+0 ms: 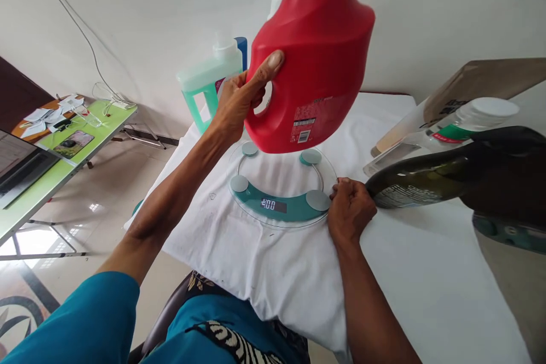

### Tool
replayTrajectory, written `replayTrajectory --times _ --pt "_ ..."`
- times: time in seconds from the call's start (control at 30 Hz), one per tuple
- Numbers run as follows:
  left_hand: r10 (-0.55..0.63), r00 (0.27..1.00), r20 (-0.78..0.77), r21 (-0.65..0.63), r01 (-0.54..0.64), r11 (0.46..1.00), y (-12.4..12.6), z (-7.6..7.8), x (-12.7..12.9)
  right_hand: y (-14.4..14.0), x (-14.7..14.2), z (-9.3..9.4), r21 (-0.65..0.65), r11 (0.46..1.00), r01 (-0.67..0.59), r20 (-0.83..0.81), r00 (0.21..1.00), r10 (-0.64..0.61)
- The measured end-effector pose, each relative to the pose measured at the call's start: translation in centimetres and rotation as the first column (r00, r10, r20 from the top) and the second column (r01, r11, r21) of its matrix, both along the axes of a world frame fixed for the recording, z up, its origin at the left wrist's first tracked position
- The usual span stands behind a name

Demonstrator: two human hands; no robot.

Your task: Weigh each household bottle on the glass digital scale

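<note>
The left hand (pixel 239 102) has its fingers curled tight through the handle of a big red jug (pixel 313 51). The jug hangs in the air at the top middle of the frame, just above a round glass scale (pixel 281 205). The right hand (pixel 350 207) is closed in a loose fist, touching the scale's right edge. A green jug (pixel 205 88) stands behind.

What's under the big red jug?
The left hand holds the red jug in the air. Beneath it lies a round glass scale on a white cloth. The jug hides the scale's far edge.
</note>
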State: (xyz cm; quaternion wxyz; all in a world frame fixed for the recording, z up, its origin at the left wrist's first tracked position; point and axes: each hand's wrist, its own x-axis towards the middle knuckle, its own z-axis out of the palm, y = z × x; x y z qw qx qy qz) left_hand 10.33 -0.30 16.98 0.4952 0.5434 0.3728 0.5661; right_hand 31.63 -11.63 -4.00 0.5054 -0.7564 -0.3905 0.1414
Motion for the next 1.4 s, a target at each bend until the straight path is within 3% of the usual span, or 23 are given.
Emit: replayTrajectory --times 0.27,0.4,0.5,0.8,1.07,1.4 --pt "-0.099 0.989 0.112 -0.052 0.105 0.993 -1.8 -4.6 -2.0 -0.1 -0.4 0.4 0.010 1.000 0.020 -0.004 1.000 -0.020" --pt "-0.075 0.992 0.105 -0.128 0.088 0.988 -1.9 -6.2 -2.1 -0.1 -0.3 0.3 0.020 1.000 0.019 0.001 1.000 -0.019" --pt "-0.123 0.990 0.066 -0.107 0.129 0.986 -2.1 -7.1 -2.1 -0.1 -0.2 0.1 0.028 0.999 0.016 0.003 1.000 -0.016" --pt "-0.209 0.978 0.015 -0.053 0.210 0.976 -3.1 -7.7 -1.9 0.0 0.0 -0.6 0.024 1.000 0.020 0.009 1.000 -0.020" --pt "-0.284 0.959 0.015 -0.124 0.283 0.951 -2.7 -8.2 -2.5 -0.2 0.2 -0.7 0.042 0.999 -0.002 0.054 0.999 -0.001" --pt "-0.332 0.938 -0.099 -0.039 0.330 0.943 -1.9 -8.4 -3.7 -0.2 -0.4 -0.3 0.230 0.965 -0.126 0.311 0.949 0.050"
